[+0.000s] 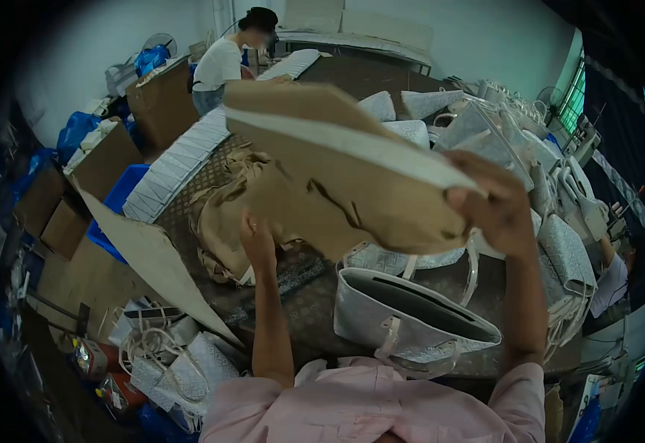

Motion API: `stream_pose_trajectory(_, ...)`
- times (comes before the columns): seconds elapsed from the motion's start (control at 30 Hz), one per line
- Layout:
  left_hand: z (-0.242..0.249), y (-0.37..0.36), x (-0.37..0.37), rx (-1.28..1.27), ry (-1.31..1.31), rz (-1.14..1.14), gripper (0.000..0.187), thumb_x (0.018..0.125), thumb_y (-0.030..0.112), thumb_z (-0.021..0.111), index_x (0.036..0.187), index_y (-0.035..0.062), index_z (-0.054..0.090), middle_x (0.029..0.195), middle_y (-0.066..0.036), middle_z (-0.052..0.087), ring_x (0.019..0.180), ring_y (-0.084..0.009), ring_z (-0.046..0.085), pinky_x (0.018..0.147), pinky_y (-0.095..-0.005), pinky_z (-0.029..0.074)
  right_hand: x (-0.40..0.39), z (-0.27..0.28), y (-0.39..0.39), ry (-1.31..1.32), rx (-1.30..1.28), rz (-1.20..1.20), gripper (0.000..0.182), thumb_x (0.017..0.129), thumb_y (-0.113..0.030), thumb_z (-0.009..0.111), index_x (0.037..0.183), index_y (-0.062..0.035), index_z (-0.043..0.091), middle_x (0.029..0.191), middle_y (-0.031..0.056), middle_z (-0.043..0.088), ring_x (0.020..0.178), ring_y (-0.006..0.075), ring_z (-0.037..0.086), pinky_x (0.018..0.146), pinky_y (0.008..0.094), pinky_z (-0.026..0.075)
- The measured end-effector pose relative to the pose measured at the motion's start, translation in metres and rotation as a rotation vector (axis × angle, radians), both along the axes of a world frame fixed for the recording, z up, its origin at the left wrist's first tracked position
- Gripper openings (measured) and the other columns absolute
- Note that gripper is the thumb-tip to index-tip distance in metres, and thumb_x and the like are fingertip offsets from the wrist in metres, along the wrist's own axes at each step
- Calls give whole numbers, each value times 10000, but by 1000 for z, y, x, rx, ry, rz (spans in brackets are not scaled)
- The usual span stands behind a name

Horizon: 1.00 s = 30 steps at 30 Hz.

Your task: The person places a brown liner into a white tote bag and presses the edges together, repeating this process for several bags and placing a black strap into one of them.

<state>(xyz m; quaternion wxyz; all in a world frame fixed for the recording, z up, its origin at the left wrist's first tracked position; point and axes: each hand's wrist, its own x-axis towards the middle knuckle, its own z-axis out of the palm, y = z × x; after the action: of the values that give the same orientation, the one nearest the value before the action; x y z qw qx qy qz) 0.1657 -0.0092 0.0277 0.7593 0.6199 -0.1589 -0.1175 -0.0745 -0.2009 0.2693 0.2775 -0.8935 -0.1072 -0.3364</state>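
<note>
My right hand (492, 203) is closed on the right end of a large brown paper sheet (337, 173), thumb on its near face. A pale strip runs along the sheet's upper part, and the sheet hangs tilted above the table. At its lower left edge is my left hand (258, 240), raised with the thumb side showing; it appears to pinch the paper, though its other fingers are partly hidden. Crumpled brown paper (215, 203) lies behind that hand. Below the sheet, a silver-white patterned tote bag (370, 314) stands with its top gaping and its handles hanging down.
Many pale handbags (485, 133) pile up at the right of the brown table (293, 336). A row of pale pieces (178, 166) lines the left side, beside a blue crate (108, 240). More bags (178, 369) sit lower left. A co-worker (223, 66) bends over the far end.
</note>
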Motion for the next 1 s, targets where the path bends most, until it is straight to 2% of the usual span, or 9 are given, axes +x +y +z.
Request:
stream_pose_trajectory(0.03,4,-5,-18,2,-8,1,640,945,509,378,1410,81,277,1415,-109,338,1265,-252,368,959,-399,418,-15,-11,6,25,-76,-22,161,807,-159,642,883,-19,624,893,160,618,782,261,626,698,342,508)
stream_pose_trajectory(0.1,4,-9,-49,-880,164,-690,722,902,596,382,1406,88,290,1396,-113,379,1237,-243,417,953,-398,420,-36,-34,16,44,-145,-31,157,806,-152,637,885,-18,621,960,184,608,820,303,621,733,356,505)
stream_pose_trajectory(0.3,38,-67,-100,-1222,421,-834,759,879,635,376,1408,97,291,1319,-117,470,1180,-269,486,984,-450,384,-63,-108,14,259,-346,-124,189,794,-168,645,947,-61,615,1286,226,431,1033,352,557,868,406,465)
stream_pose_trajectory(0.43,45,-73,-102,-487,116,-456,692,909,571,379,1403,93,288,1374,-103,406,1255,-257,402,1012,-450,354,-80,-124,7,246,-448,-72,432,751,-226,700,1131,-69,566,1360,226,352,1147,377,491,925,421,439)
stream_pose_trajectory(0.5,44,-79,-98,-1055,28,-734,585,946,473,376,1382,90,302,1371,-99,393,1245,-233,394,1023,-408,347,-86,-114,3,274,-323,-38,548,734,-256,733,1212,-76,535,1387,208,334,1165,394,480,930,431,440)
stream_pose_trajectory(0.67,34,-86,-82,-975,81,-785,548,952,402,396,1372,58,321,1349,-115,419,1200,-239,447,969,-378,404,-78,-118,-9,343,687,-6,869,731,-409,750,1378,-36,306,1382,200,360,1223,348,435,969,413,404)
stream_pose_trajectory(0.83,13,-103,-74,-941,165,-829,501,961,312,420,1360,18,345,1320,-136,452,1144,-247,512,901,-341,475,-49,-107,-18,75,596,-89,791,779,-262,733,1409,-96,285,1430,140,330,1245,310,428,961,419,409)
stream_pose_trajectory(0.9,3,-112,-78,-946,202,-847,492,963,294,425,1358,10,350,1314,-140,459,1133,-249,525,887,-333,490,-41,-100,-25,-167,122,-329,694,792,-220,714,1371,-84,357,1376,148,401,1232,297,448,943,411,428)
stream_pose_trajectory(1.0,-5,-127,-77,-617,92,-521,530,946,362,400,1340,8,372,1282,-137,489,1095,-254,550,874,-343,501,-40,-81,-13,-249,-6,-317,650,785,-166,706,1349,-83,393,1312,152,463,1179,308,495,920,395,445)
